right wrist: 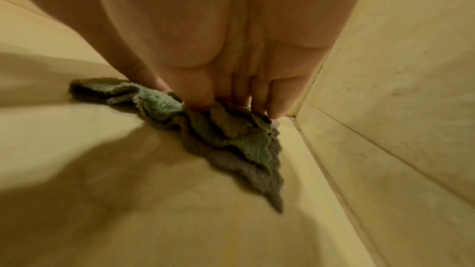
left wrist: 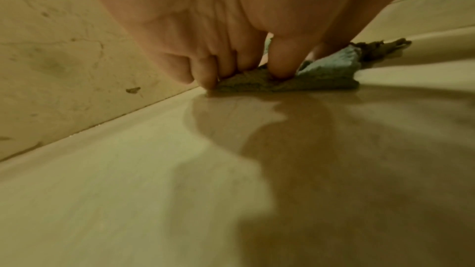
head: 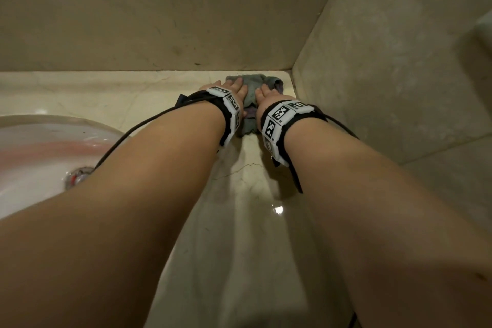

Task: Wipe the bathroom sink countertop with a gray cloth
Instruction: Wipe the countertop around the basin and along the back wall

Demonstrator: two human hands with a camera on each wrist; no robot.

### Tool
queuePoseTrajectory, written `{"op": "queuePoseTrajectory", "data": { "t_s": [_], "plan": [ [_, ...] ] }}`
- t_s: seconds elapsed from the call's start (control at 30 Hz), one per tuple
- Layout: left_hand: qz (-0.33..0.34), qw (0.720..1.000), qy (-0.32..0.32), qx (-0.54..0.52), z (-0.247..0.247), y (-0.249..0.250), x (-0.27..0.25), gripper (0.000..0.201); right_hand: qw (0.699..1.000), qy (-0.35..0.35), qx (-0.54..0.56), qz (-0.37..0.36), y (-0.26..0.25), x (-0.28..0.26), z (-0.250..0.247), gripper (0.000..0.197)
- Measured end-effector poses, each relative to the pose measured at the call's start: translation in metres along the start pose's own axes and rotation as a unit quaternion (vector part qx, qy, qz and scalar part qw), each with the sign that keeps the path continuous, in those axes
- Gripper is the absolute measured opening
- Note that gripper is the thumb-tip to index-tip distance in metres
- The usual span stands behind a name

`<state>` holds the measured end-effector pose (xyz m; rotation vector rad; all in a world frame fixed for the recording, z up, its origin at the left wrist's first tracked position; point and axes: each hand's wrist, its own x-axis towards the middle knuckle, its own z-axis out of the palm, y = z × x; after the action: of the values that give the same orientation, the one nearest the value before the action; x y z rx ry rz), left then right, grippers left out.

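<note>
A crumpled gray cloth [head: 252, 82] lies on the cream marble countertop [head: 239, 221], in the back right corner where the two walls meet. My left hand [head: 236, 88] presses flat on the cloth's left part. My right hand [head: 268, 94] presses on its right part, close to the side wall. In the left wrist view the left hand [left wrist: 218, 38] pushes its fingertips [left wrist: 205, 82] down into the cloth [left wrist: 329, 76] by the back wall. The right wrist view shows the right hand [right wrist: 218, 38] bearing on the bunched cloth [right wrist: 231, 139], whose tail trails toward me.
A white sink basin [head: 40, 157] with a metal drain [head: 77, 177] lies at the left. The back wall [head: 159, 13] and the right side wall [head: 386, 74] close in the corner. The counter in front of the cloth shines wet.
</note>
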<state>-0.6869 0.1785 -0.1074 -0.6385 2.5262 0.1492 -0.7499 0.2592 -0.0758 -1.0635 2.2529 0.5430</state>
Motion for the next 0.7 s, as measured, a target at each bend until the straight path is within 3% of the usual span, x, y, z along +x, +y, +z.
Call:
{"op": "queuePoseTrajectory", "data": {
  "t_s": [0.7],
  "plan": [
    [0.023,0.999,0.005,0.025,0.048,0.057,-0.070,0.072,1.000,0.012,0.000,0.015,0.017,-0.070,0.080,0.070]
  ]
}}
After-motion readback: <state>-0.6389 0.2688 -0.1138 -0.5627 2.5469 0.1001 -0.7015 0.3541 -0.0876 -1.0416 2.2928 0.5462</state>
